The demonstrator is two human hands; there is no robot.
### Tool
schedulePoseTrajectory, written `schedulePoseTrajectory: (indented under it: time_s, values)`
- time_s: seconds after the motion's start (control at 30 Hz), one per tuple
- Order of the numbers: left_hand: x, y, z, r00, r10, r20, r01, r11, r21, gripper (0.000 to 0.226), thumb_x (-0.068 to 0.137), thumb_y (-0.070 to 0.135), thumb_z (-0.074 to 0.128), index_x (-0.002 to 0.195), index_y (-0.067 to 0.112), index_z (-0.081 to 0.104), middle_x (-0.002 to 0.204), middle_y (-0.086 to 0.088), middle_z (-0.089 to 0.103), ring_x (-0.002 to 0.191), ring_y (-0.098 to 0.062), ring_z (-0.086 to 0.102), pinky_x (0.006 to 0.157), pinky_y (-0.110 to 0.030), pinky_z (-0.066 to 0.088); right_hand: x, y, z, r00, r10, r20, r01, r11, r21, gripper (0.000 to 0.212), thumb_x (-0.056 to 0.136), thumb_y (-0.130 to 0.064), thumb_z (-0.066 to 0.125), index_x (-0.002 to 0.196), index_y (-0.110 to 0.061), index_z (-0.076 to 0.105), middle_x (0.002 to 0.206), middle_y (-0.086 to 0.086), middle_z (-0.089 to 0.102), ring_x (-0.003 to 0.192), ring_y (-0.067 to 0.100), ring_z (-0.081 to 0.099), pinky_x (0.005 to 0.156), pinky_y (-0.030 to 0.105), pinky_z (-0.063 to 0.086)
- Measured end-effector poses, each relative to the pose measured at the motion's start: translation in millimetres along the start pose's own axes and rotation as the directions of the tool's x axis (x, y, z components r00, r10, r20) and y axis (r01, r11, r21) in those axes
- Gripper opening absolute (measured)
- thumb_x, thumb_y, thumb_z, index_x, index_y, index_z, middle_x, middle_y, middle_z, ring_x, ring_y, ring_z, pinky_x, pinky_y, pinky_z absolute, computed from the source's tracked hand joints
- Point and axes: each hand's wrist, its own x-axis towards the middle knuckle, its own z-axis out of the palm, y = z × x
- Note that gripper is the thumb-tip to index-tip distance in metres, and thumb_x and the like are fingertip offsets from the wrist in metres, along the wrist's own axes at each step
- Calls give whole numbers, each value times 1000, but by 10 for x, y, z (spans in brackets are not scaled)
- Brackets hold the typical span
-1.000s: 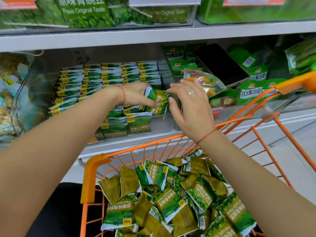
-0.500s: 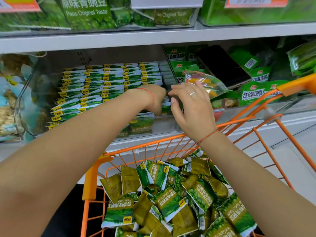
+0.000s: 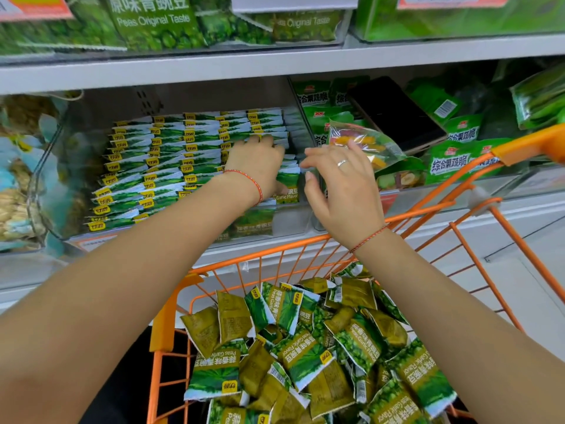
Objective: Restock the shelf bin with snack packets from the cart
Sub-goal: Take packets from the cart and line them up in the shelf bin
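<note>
A clear shelf bin (image 3: 46, 166) holds tight rows of green-and-white pea snack packets (image 3: 171, 160). My left hand (image 3: 260, 166) lies palm down inside the bin, at its right-hand row. Its fingers rest flat on the packet tops, over a packet marked Peas Garlic Flavor (image 3: 289, 182) at the front right. Beside the bin's right wall hovers my right hand (image 3: 342, 191), fingers spread and holding nothing. Below, the orange wire cart (image 3: 275, 252) carries a loose heap of several matching green packets (image 3: 305, 353).
To the right, another bin holds green vegetable-crisp bags (image 3: 458, 160), a clear bag of dried fruit (image 3: 367, 142) and a flat black object (image 3: 397, 114). A grey shelf board (image 3: 275, 62) runs overhead. Pale snacks (image 3: 15, 194) fill the bin on the left.
My left hand carried a green packet into the bin and pushed it down into the right row; it now lies flat over it. My right hand stayed beside the bin wall.
</note>
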Motion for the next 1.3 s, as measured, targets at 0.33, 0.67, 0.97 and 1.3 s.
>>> schedulePoseTrajectory:
  time_s: [0.33, 0.67, 0.97, 1.3]
  values:
    - [17, 138, 13, 981, -42, 192, 33, 998, 52, 60, 87, 28, 61, 138, 9, 35, 137, -12, 44, 128, -30, 39, 104, -44, 30, 3, 8, 15, 1000, -6, -17, 6, 1000, -3, 19, 87, -13, 50, 97, -10, 66, 108, 4, 67, 107, 23, 59, 112, 39, 25]
    - [45, 30, -4, 993, 18, 119, -21, 999, 27, 70, 79, 38, 72, 134, 11, 39, 133, -12, 47, 125, -31, 42, 103, -45, 32, -3, 17, 15, 999, -22, -33, 22, 1000, -3, 19, 86, -12, 51, 97, -10, 66, 106, 4, 67, 106, 23, 59, 112, 38, 24]
    - [15, -30, 100, 997, -63, 53, 62, 998, 23, 95, 68, 69, 67, 134, 7, 37, 134, -12, 49, 125, -31, 44, 101, -44, 33, -11, 35, 22, 998, -43, -48, 44, 999, 1, 17, 86, -11, 53, 96, -9, 67, 106, 4, 67, 104, 23, 59, 111, 37, 24]
    - [-909, -88, -484, 929, -68, -365, -123, 870, -478, 18, 91, 32, 50, 97, 23, 65, 83, 10, 65, 83, -20, 62, 76, -35, 49, -210, -7, -337, 992, -42, -117, 61, 984, 165, 19, 89, -6, 49, 94, -6, 68, 102, 7, 67, 101, 23, 60, 111, 34, 30]
